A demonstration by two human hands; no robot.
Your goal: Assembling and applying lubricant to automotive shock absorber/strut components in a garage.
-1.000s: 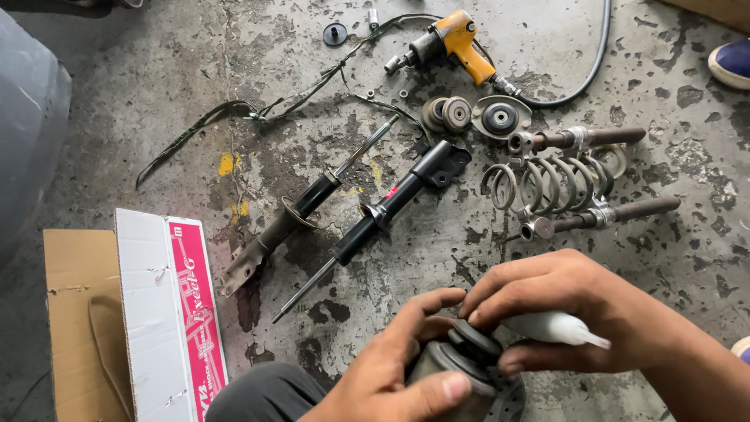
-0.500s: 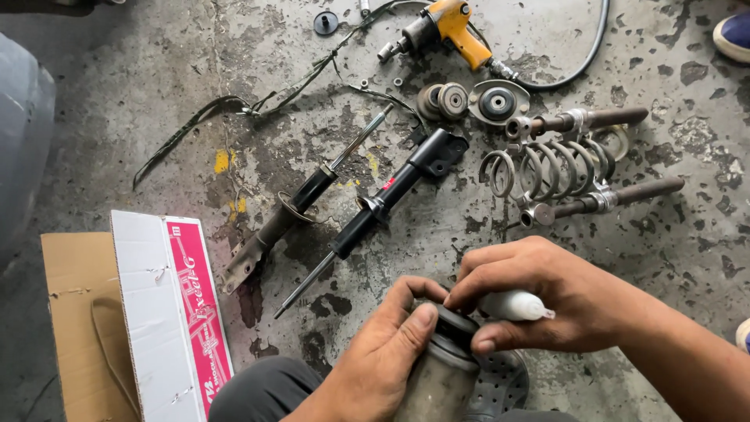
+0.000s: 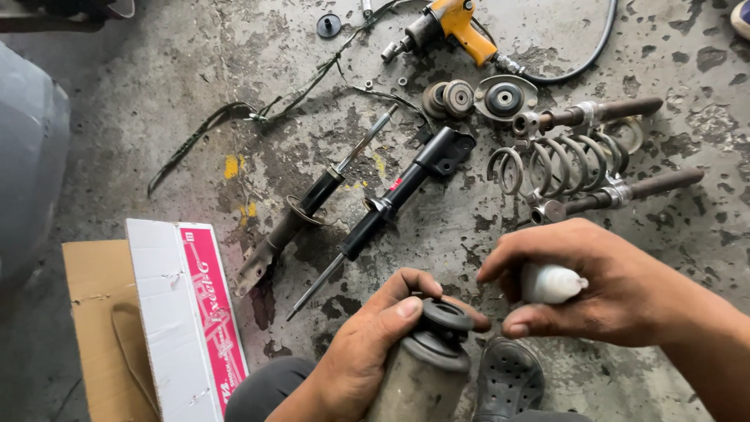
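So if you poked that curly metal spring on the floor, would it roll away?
Probably not far: the coil spring is clamped between two bars, which should block rolling. It looks like thick steel, so likely heavy and stiff, not floppy.

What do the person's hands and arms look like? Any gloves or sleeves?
No gloves and no sleeves show. The left hand and right hand are bare, and so are both forearms as far as the picture reaches. The fingers look smudged with dark grime. No rings, watch or bracelet show.

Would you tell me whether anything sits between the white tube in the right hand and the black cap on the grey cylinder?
Nothing visible does: the white tube in the right hand hangs beside the black cap, with only bare floor showing between them.
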